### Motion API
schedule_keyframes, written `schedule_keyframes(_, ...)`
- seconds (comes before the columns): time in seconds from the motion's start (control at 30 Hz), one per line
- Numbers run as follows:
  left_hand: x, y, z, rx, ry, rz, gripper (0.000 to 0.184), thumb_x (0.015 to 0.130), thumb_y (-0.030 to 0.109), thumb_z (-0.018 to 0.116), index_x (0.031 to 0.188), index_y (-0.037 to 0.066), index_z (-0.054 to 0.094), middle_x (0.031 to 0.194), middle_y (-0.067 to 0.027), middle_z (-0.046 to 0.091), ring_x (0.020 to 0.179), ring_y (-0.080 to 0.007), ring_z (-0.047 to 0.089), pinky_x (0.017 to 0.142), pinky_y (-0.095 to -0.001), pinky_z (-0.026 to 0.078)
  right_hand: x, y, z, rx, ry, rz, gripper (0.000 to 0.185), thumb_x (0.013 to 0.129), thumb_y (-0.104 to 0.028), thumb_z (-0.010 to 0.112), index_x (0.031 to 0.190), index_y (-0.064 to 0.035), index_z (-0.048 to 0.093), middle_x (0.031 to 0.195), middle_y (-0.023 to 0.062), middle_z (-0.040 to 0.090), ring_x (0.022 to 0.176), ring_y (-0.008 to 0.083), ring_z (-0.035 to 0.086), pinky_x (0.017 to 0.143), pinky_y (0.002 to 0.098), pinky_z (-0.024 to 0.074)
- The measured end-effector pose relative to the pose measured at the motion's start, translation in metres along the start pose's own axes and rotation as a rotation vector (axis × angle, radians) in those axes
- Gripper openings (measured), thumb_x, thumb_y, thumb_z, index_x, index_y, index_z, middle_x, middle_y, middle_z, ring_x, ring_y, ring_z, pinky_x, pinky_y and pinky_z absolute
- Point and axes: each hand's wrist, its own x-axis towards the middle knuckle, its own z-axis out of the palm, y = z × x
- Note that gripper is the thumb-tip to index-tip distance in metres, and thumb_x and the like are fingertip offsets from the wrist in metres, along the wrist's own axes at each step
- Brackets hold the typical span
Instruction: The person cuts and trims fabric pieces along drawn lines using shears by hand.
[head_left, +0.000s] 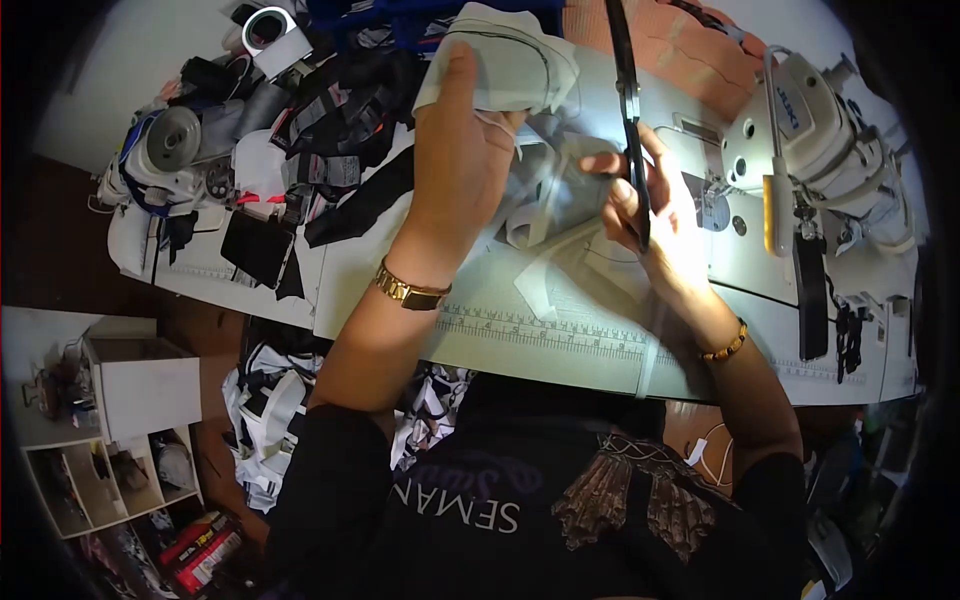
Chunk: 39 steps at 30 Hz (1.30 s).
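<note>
My left hand (465, 150) is closed on a white fabric piece (500, 65), its thumb lying across the front. A dark curved line runs along the piece's upper and right edge. To the right, my right hand (655, 205) grips black scissors (631, 120), held upright with the blades pointing away from me. The scissors are apart from the fabric, and some of my right fingers stick out beside the handles. Pale thin offcuts (560, 270) lie on the table beneath and between both hands.
A white sewing machine (800, 130) stands at the right and another machine (170, 150) at the left. Dark fabric pieces (340, 130) are heaped at the back left. Peach fabric (660, 50) lies behind. Printed ruler marks (560, 333) run along the table's near edge.
</note>
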Motion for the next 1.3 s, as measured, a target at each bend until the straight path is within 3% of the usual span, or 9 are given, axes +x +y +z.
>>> schedule_keyframes(0.07,0.001,0.006,-0.005,0.004,-0.018,0.045,0.031,0.092,0.023,0.047,0.115,0.002,0.046,0.115,-0.0088,0.053,0.106,-0.0198,0.052,0.091,-0.0345,0.043,-0.003,-0.006,0.002,0.051,-0.030,0.072,0.067,0.084,-0.026,0.060,0.135,-0.0039,0.022,0.100,0.0117,0.054,0.047,0.0047,0.035,0.044,0.0164,0.0324)
schedule_keyframes(0.1,0.001,0.009,-0.009,-0.003,-0.015,0.065,0.031,0.092,0.023,0.047,0.115,0.002,0.046,0.115,-0.0087,0.053,0.106,-0.0198,0.052,0.091,-0.0350,0.043,-0.004,-0.010,0.002,0.016,-0.071,0.088,0.076,0.082,-0.039,0.061,0.137,-0.0050,0.020,0.094,0.0081,0.052,0.050,0.0034,0.034,0.044,0.0148,0.0305)
schedule_keyframes(0.27,0.004,0.023,-0.017,-0.061,0.047,0.147,0.031,0.093,0.023,0.046,0.115,0.002,0.045,0.115,-0.0088,0.053,0.106,-0.0203,0.052,0.093,-0.0362,0.042,-0.011,0.002,0.001,-0.048,-0.200,0.096,0.090,0.077,-0.060,0.053,0.139,-0.0061,0.017,0.090,0.0018,0.047,0.062,0.0045,0.035,0.052,0.0166,0.0284)
schedule_keyframes(0.33,0.004,0.024,-0.016,-0.078,0.083,0.170,0.031,0.093,0.023,0.045,0.115,0.002,0.045,0.114,-0.0088,0.053,0.107,-0.0204,0.052,0.093,-0.0361,0.042,-0.012,-0.001,0.009,0.151,-0.197,0.177,0.093,0.070,-0.047,0.070,0.137,-0.0060,0.019,0.084,0.0033,0.048,0.058,0.0051,0.036,0.050,0.0164,0.0301)
schedule_keyframes(0.37,0.003,0.025,-0.016,-0.088,0.091,0.149,0.031,0.093,0.024,0.044,0.115,0.002,0.045,0.114,-0.0087,0.054,0.107,-0.0205,0.052,0.093,-0.0359,0.042,-0.012,-0.004,0.008,-0.068,-0.297,0.133,0.091,0.077,-0.059,0.054,0.138,-0.0038,0.015,0.086,0.0010,0.044,0.061,0.0050,0.033,0.052,0.0173,0.0269)
schedule_keyframes(0.5,0.002,0.029,-0.018,-0.154,0.054,0.118,0.030,0.093,0.024,0.045,0.114,0.002,0.046,0.113,-0.0087,0.054,0.107,-0.0205,0.052,0.094,-0.0357,0.041,-0.014,-0.004,0.010,-0.006,-0.279,0.228,0.093,0.076,-0.057,0.058,0.138,-0.0025,0.015,0.073,0.0003,0.040,0.056,0.0039,0.030,0.049,0.0171,0.0246)
schedule_keyframes(0.73,0.000,0.030,-0.015,-0.141,0.101,0.135,0.030,0.093,0.025,0.044,0.114,0.004,0.047,0.113,-0.0089,0.055,0.107,-0.0213,0.052,0.094,-0.0371,0.040,-0.017,0.001,0.006,0.068,-0.314,0.271,0.081,0.078,-0.058,0.054,0.135,-0.0070,0.026,0.078,0.0007,0.049,0.057,0.0037,0.037,0.050,0.0141,0.0298)
schedule_keyframes(0.9,-0.002,0.027,-0.013,-0.148,0.084,0.110,0.032,0.094,0.026,0.043,0.117,0.004,0.045,0.114,-0.0093,0.053,0.107,-0.0226,0.051,0.095,-0.0393,0.039,-0.017,-0.001,0.009,0.109,-0.312,0.277,0.071,0.075,-0.020,0.067,0.134,-0.0074,0.029,0.079,0.0007,0.051,0.062,0.0038,0.041,0.050,0.0152,0.0328)
schedule_keyframes(1.3,-0.006,0.025,-0.013,-0.252,0.036,0.053,0.034,0.094,0.028,0.041,0.118,0.003,0.044,0.116,-0.0120,0.053,0.108,-0.0254,0.051,0.093,-0.0412,0.042,-0.019,-0.001,0.011,0.055,-0.352,0.261,0.075,0.074,-0.027,0.070,0.134,-0.0086,0.029,0.080,0.0009,0.051,0.061,0.0044,0.042,0.049,0.0160,0.0338)
